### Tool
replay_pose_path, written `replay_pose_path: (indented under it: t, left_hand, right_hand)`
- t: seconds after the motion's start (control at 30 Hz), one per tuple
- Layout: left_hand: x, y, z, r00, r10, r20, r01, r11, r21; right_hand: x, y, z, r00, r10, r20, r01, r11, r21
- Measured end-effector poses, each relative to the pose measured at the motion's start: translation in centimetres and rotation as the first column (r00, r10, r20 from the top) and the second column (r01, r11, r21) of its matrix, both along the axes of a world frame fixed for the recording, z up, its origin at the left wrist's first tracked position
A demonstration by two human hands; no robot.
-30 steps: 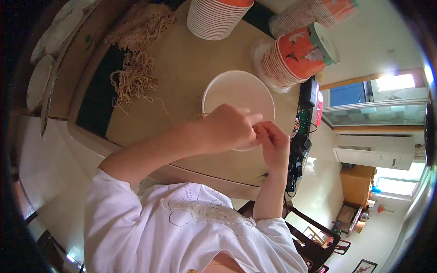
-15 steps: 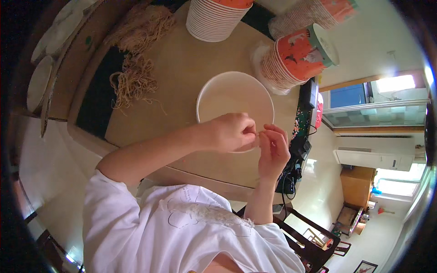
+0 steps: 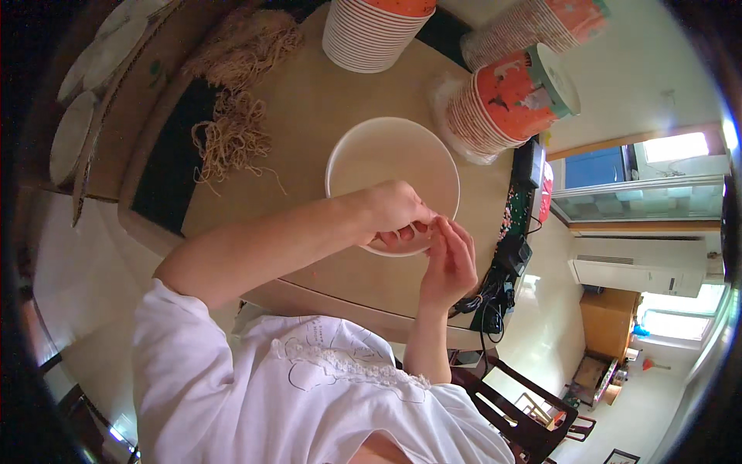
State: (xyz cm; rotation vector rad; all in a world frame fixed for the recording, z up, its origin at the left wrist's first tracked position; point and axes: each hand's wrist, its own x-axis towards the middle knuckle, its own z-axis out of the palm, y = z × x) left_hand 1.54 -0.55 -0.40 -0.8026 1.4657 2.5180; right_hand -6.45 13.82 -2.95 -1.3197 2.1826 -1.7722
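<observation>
Tan table [image 3: 325,100], white bowl [image 3: 390,166] at centre. Left hand [image 3: 394,216] curled over bowl's near rim, fingers pinched; held item too small to tell. Right hand [image 3: 448,263] just beside, fingers loosely extended. Noodles [image 3: 232,135] left, cup stacks [image 3: 502,97] behind.

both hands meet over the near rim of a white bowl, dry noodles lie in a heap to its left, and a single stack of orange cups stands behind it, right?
Not quite: the head view shows more than one stack of orange cups behind the white bowl. The rest holds: left hand and right hand meet over its near rim, dry noodles heaped left.
</observation>
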Motion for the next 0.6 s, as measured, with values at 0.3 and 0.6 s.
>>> replay_pose_path:
  t: [0.3, 0.6]
  left_hand:
    - [0.27, -0.12, 0.26, 0.999, -0.041, -0.013, 0.039, 0.988, -0.146]
    - [0.39, -0.03, 0.26, 0.999, -0.035, -0.016, 0.032, 0.984, -0.174]
  right_hand:
    - [-0.34, 0.10, -0.39, 0.976, 0.092, 0.197, -0.068, 0.990, -0.122]
    - [-1.07, 0.36, -0.19, 0.984, 0.133, 0.117, -0.124, 0.989, -0.084]
